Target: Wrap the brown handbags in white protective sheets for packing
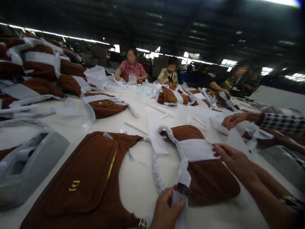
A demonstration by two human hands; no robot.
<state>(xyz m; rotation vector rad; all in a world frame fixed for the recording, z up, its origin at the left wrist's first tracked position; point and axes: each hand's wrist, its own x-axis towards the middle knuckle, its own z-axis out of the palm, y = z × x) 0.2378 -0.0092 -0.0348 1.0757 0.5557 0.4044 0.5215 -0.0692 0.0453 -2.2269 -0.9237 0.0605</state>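
Observation:
A brown handbag (212, 181) lies before me, with a white paper band (197, 149) around its middle and its strap (183, 162) in white wrapping. At the bottom, my left hand (166, 208) pinches a white wrapping strip (180, 206) just below the strap's dark end piece. My right hand (228, 156) reaches in from the lower right, its fingers closed at the right edge of the paper band. Left of these lies a larger brown handbag (81, 171) with a gold zip and gold emblem; its strap (156, 171) is partly wrapped.
Grey tape dispensers (35, 165) stand at left and right. Another person's hand (240, 121), in a checked sleeve, works at the right. Wrapped brown bags (40, 63) are piled back left, more (173, 95) farther back. White sheets (154, 127) litter the table. Several people sit opposite.

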